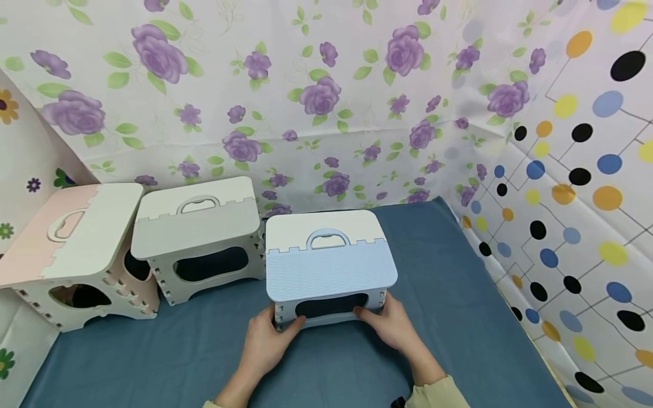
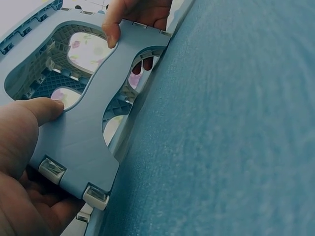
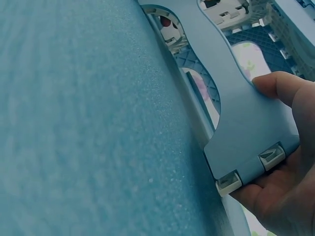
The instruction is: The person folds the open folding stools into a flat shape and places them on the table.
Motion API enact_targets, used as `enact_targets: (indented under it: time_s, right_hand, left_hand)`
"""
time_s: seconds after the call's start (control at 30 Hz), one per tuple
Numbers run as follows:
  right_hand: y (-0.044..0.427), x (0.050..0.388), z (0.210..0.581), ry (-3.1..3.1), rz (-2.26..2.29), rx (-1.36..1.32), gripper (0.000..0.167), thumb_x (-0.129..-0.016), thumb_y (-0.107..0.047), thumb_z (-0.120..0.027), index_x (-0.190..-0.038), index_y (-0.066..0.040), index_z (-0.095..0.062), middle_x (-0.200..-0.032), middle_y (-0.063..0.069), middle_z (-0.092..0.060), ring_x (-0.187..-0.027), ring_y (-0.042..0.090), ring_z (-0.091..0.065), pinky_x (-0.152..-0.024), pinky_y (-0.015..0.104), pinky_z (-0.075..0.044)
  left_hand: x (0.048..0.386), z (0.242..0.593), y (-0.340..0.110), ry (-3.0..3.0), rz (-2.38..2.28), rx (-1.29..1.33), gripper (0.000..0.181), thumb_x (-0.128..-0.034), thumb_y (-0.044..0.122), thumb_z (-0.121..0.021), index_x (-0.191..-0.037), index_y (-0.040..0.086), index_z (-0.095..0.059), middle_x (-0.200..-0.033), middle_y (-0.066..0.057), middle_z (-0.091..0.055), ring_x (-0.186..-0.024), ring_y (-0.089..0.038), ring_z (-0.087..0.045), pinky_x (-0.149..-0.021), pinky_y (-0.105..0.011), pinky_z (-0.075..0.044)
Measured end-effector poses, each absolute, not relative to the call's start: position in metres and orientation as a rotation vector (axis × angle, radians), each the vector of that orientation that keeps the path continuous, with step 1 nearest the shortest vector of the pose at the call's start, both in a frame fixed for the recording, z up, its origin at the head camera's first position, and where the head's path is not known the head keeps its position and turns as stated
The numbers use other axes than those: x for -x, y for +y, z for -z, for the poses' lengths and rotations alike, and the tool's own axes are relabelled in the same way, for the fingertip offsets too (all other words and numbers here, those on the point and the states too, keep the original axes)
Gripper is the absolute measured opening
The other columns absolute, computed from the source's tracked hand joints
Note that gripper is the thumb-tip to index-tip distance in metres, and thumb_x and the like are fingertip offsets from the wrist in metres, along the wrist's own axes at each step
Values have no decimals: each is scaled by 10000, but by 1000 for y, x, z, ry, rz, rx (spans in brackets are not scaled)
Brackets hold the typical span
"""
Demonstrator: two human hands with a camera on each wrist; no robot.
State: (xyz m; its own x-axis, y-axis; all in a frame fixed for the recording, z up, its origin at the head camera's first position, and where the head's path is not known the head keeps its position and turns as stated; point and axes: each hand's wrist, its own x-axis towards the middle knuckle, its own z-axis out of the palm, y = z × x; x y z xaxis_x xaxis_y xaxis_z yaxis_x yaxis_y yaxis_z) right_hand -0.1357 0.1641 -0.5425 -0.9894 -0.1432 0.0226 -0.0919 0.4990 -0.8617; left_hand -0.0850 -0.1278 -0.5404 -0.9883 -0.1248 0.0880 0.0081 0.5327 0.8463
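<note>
The left grip (image 1: 267, 340) and the right grip (image 1: 390, 323) each pinch a lower front corner of the blue-and-white stool (image 1: 331, 269), thumbs on its front panel (image 2: 83, 132) and fingers curled round the sides. In the left wrist view the left thumb (image 2: 44, 109) lies by the lower edge of the panel's opening; the right thumb (image 3: 278, 84) sits at a matching spot on the other side.

The stool stands unfolded and upright on the blue-covered counter (image 1: 204, 357), carry handle (image 1: 328, 239) on top, just to the right of a grey-and-white stool (image 1: 199, 229); whether the two touch cannot be told. A pink-and-white stool (image 1: 97, 232) stands further left. Whether the feet of the held stool bear fully on the cloth is also unclear.

The step in hand appears to be setting or squaring this stool in its place. To do it well, both grips should move together and push evenly, so that the stool slides straight and does not twist. Holding low suits this, since a push near the base is less likely to tip it. Fingertips ought to stay out from beneath the bottom edge and clear of the hinged corners, where skin could be nipped. A light touch should also keep the cloth from rucking.
</note>
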Motion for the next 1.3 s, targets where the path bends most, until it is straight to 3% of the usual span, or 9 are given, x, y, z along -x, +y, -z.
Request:
enact_targets:
  time_s: [0.33,0.97,1.3]
  right_hand:
    - [163,135,543,2640,1557,185,635,-944,-263,-853,-1495,-127,-568,-1451,115,-648,-1335,303,-601,-1049,576,-491]
    - [161,135,543,2636,1594,175,552,-949,-235,-852,-1437,-125,-616,-1395,86,-686,-1226,211,-632,-1018,497,-512]
    - [163,140,541,2642,1581,196,512,-958,-214,-840,-1408,-100,-624,-1342,105,-707,-1144,220,-656,-938,475,-536]
  left_hand:
    - [85,539,-128,-2640,1435,-89,396,-936,340,-872,-1208,83,-742,-1135,-76,-774,-1049,-229,-749,-859,-480,-595]
    - [87,539,-130,-2643,1457,-31,418,-953,351,-853,-1249,83,-730,-1158,-80,-772,-1061,-230,-745,-852,-475,-597]
    - [92,539,-130,-2631,1493,8,432,-964,359,-840,-1275,88,-711,-1188,-86,-771,-1083,-240,-739,-866,-480,-589]
